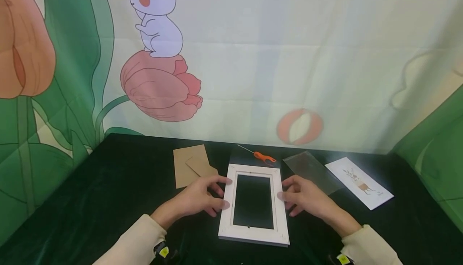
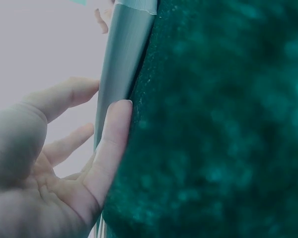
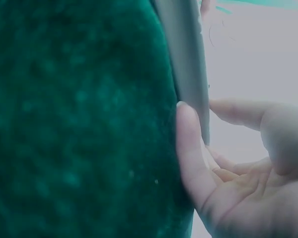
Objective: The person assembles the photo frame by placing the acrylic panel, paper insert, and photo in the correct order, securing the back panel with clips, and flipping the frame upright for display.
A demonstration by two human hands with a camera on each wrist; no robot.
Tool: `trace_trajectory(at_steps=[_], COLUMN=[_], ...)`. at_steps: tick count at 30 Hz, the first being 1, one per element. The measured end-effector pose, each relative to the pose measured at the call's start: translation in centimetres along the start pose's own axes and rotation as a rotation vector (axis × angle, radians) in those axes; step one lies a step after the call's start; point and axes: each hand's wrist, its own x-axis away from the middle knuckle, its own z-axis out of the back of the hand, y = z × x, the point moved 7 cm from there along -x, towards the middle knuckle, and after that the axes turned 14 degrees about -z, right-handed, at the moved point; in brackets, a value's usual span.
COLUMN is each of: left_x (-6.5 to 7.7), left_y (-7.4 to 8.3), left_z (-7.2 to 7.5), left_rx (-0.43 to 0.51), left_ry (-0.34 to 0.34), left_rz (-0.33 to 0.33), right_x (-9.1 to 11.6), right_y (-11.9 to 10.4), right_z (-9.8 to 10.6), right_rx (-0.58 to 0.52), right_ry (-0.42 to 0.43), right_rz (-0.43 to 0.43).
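Observation:
A white picture frame (image 1: pixel 223 220) lies in the middle of the dark green cloth in the head view, its opening showing black. My left hand (image 1: pixel 197 196) grips its left side, with thumb and index fingertip on the white border. On the opposite side my right hand (image 1: pixel 309 196) holds the right border, thumb on top and other fingers along the outer edge. In the left wrist view, fingers of that hand (image 2: pixel 72 191) meet the frame's side edge (image 2: pixel 123 49). The right wrist view has a fingertip of the right hand (image 3: pixel 253 193) against the frame's edge (image 3: pixel 185 44).
Brown cardboard pieces (image 1: pixel 188 162) lie left of the frame. An orange-handled screwdriver (image 1: pixel 263 157) rests behind it, over a dark flat panel (image 1: pixel 238 159). To the right are a clear sheet (image 1: pixel 312 172) and a white card with a plant drawing (image 1: pixel 347 168). A printed curtain (image 1: pixel 231 72) hangs behind.

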Motion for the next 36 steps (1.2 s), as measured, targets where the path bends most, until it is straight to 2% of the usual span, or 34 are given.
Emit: trace_trajectory(at_steps=[9,16,30,36], left_x=[-0.1,-0.1,0.0,0.0], left_y=[0.1,0.1,0.1,0.1], left_z=[0.0,0.0,0.0,0.0], left_rx=[0.003,0.001,0.008,0.007], left_ry=[0.0,0.0,0.008,0.009], left_rz=[0.004,0.005,0.009,0.013], right_x=[0.2,0.9,1.2,1.7], right_y=[-0.3,-1.1,-2.1,-2.3], right_z=[0.1,0.8,4.4,6.2], right_rx=[0.008,0.067,0.089,0.13], right_ry=[-0.022,-0.071,0.017,0.086], right_rz=[-0.024,0.022,0.095,0.135])
